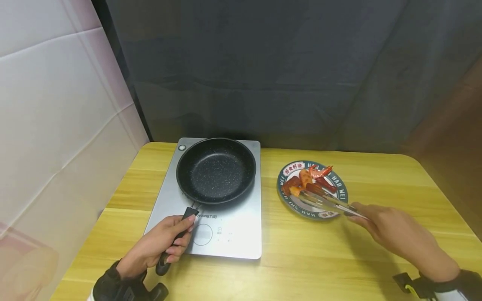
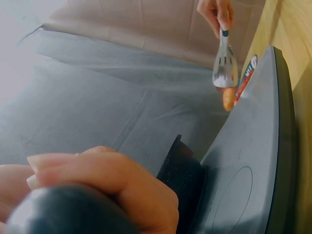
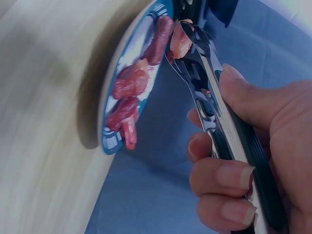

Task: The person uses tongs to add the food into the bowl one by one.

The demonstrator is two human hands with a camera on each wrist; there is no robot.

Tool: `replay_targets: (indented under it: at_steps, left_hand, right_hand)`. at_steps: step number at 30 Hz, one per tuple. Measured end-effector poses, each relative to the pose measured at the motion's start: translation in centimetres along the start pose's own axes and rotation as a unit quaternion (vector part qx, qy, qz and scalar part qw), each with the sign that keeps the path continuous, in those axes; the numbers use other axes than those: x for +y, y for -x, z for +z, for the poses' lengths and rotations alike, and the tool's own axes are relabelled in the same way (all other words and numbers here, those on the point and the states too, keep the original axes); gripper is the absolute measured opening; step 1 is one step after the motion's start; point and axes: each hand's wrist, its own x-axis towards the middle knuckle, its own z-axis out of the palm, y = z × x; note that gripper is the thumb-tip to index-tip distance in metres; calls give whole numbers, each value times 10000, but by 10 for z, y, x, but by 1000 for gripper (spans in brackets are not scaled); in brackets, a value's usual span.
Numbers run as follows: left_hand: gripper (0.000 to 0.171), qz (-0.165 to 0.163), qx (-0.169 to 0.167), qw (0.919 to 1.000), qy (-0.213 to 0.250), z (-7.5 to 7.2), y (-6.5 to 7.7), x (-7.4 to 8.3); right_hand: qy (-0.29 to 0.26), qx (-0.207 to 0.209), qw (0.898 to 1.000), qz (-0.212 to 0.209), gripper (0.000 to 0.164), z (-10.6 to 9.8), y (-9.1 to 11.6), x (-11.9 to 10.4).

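My left hand (image 1: 160, 240) grips the black handle (image 1: 190, 212) of a speckled black frying pan (image 1: 216, 173), which sits on the silver induction cooktop (image 1: 246, 230). In my right hand (image 1: 395, 230) are metal slotted tongs (image 1: 320, 201), held over a green-rimmed plate (image 1: 342, 193). Between the tong tips is an orange piece of food (image 3: 181, 41), raised above the plate in the right wrist view. A shrimp (image 1: 320, 172), a golden-brown piece (image 1: 305, 177) and reddish-brown meat pieces (image 1: 291, 184) lie on the plate. The pan is empty.
Both cooktop and plate stand on a yellow wood-grain table (image 1: 301, 267). A dark curtain (image 1: 263, 75) hangs behind the table, and a pale panel (image 1: 67, 117) closes off the left side. The pan handle extends past the cooktop's front left.
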Motion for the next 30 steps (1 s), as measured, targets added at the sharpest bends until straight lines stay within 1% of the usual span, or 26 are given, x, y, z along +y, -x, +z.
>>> replay_targets:
  at_steps: [6,11,17,19,25,28,30]
  left_hand:
    - [34,-36,80,9999,-64,2,0,0]
    - [34,-9,131,9999,-56,3,1,0]
    - [34,-43,205,9998,-19,2,1,0]
    - [34,-49,238,9997,18,3,1,-1]
    - [34,-52,339,9994,-32,6,1,0]
    - [35,-25,402,9992,-56,6,1,0]
    - [36,-66,450,9989,-74,5,2,-1]
  right_hand:
    - [-151,-34,9999,53,34,-9,-12,-9]
    - [-192,152,9996,-124,34,-14,-26,-19]
    - [-235,120,9996,-96,36,-20,-44,-36]
    - [-299,195,9992,-176,36,-20,-49,-40]
    - [-510,246,9979,-308,39,-24,-62,-50]
    - [-590,328,9967,-449,38,-24,-70,-56]
    - [-589,382,9958,-581,37,-23,-76,-61]
